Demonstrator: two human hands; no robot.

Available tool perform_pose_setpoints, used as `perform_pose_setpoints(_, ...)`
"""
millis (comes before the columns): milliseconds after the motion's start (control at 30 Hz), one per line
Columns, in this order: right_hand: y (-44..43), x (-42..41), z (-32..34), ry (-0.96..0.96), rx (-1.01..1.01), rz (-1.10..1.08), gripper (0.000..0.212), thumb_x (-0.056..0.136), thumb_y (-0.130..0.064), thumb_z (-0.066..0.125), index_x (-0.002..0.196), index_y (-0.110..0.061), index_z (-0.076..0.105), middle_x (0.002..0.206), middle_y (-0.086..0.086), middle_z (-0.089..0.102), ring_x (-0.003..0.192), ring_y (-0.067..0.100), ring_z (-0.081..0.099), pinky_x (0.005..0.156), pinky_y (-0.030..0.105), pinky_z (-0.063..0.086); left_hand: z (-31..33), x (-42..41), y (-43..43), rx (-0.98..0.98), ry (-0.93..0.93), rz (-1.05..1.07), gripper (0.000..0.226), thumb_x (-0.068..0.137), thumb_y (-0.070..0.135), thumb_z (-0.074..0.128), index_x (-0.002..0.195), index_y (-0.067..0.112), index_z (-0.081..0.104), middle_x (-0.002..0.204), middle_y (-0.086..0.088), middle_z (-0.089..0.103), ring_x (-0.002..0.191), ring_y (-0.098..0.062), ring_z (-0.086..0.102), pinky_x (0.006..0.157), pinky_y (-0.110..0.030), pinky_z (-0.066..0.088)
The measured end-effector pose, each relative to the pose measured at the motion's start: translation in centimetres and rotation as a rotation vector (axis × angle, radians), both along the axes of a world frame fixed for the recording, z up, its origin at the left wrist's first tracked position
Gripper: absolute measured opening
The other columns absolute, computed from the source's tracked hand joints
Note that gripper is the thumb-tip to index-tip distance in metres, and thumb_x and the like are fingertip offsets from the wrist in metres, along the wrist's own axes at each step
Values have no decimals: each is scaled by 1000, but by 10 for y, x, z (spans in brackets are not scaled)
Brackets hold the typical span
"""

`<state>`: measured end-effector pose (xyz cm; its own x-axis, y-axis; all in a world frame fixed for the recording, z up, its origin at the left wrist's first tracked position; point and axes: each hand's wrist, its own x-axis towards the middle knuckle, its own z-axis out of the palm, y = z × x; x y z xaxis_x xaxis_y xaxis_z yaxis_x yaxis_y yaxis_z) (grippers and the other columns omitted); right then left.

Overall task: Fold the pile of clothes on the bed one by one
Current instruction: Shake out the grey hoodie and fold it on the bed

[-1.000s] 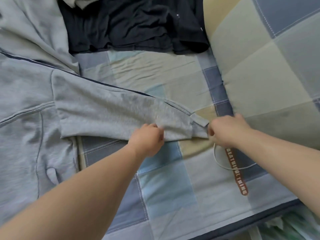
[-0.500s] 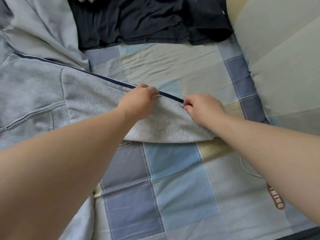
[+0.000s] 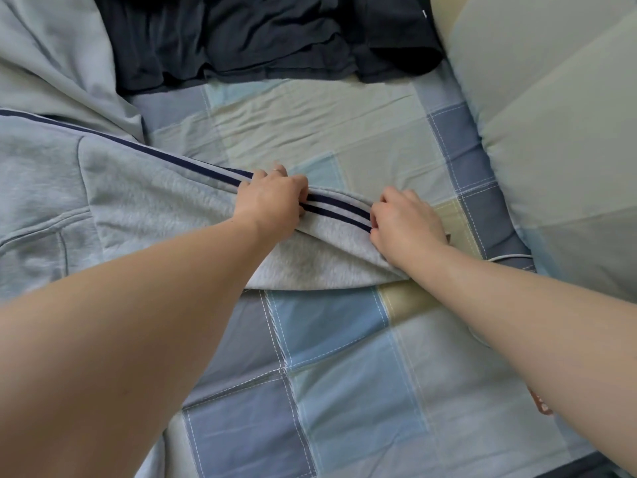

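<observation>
A light grey sweatshirt (image 3: 44, 188) lies spread over the left of the bed, its sleeve (image 3: 162, 205) reaching right across the checked sheet. Two navy stripes run along the sleeve's far edge. My left hand (image 3: 272, 201) pinches that striped edge near the middle of the view. My right hand (image 3: 403, 222) grips the same edge a little further right, close to the cuff. The edge between my hands is raised slightly off the sheet. Dark navy clothes (image 3: 262, 36) lie crumpled at the top of the view.
The checked blue, grey and pale green bed sheet (image 3: 344, 367) fills the foreground. A padded quilt or pillow (image 3: 551, 125) in the same colours rises at the right. A thin white cable (image 3: 510, 258) pokes out beside my right forearm.
Both hands have shifted from the sleeve's near edge and cuff to its far striped edge. They now pinch it and lift it slightly. The view has moved closer.
</observation>
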<state>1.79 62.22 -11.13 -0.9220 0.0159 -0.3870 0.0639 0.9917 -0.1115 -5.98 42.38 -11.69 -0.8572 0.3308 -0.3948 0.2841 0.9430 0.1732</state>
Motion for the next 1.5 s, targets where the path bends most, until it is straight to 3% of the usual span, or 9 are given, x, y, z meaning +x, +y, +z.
perform_pose_setpoints(267, 1, -2, -3, -16, -34, -46, 22, 92, -26, 56, 111, -16, 62, 118, 4, 51, 111, 27, 46, 90, 39, 40, 5, 1, -3, 179, 37, 45, 10, 98, 26, 57, 107, 28, 58, 110, 4, 47, 102, -23, 39, 88, -37, 28)
perform_pose_setpoints(467, 15, 7, 8, -42, -127, -82, 56, 88, -54, 62, 135, -28, 44, 133, 0, 46, 120, 28, 47, 96, 45, 45, 40, -10, -1, 383, 182, -22, 4, 97, 18, 50, 101, 20, 50, 95, 8, 54, 98, -21, 42, 86, -35, 26)
perform_pose_setpoints(633, 17, 14, 13, -2, -57, -41, 47, 90, -34, 62, 132, -23, 44, 127, 3, 46, 112, 29, 51, 76, 38, 44, 46, -11, 3, 320, 144, -21, 6, 101, 14, 42, 97, 18, 41, 76, -1, 54, 76, -26, 45, 84, -37, 31)
perform_pose_setpoints(733, 25, 24, 15, 0, -62, -29, 46, 90, -31, 63, 132, -24, 47, 128, 3, 44, 112, 28, 50, 76, 36, 42, 44, -13, 7, 271, 136, -14, 11, 99, 9, 41, 97, 19, 40, 75, -1, 54, 72, -22, 44, 83, -38, 32)
perform_pose_setpoints(933, 44, 41, 12, 44, -57, -72, 34, 92, -33, 64, 122, -20, 56, 124, 1, 46, 112, 25, 49, 80, 36, 44, 35, -5, 22, 107, -39, -161, 27, 100, 24, 48, 125, 31, 55, 115, 4, 57, 108, -25, 54, 91, -41, 32)
perform_pose_setpoints(1100, 44, 45, 5, 0, -144, -179, 32, 94, -22, 63, 124, -15, 58, 125, 6, 47, 116, 28, 48, 94, 42, 45, 20, 11, 39, 91, 24, -172, 18, 101, 39, 51, 112, 30, 63, 110, 1, 57, 105, -27, 51, 85, -40, 30)
perform_pose_setpoints(1233, 47, 49, 6, -61, -269, -300, 43, 86, -13, 66, 127, -21, 53, 129, 4, 46, 120, 26, 46, 102, 42, 42, 15, 23, 54, 119, 54, -212, 14, 101, 31, 50, 110, 28, 60, 109, 2, 60, 101, -27, 51, 81, -38, 29)
perform_pose_setpoints(1367, 58, 53, 9, -29, -347, -405, 40, 86, -6, 64, 121, -22, 53, 125, 3, 52, 110, 26, 51, 90, 37, 46, 11, 33, 77, 159, 44, -254, 24, 98, 18, 48, 114, 32, 59, 110, 5, 62, 100, -25, 53, 80, -37, 29)
perform_pose_setpoints(1500, 70, 58, 11, 38, -391, -503, 10, 92, -14, 65, 100, -18, 61, 98, -2, 58, 90, 23, 57, 76, 36, 48, 8, 38, 95, 215, 0, -197, 24, 102, 29, 47, 115, 35, 65, 109, 5, 61, 103, -24, 54, 81, -36, 30)
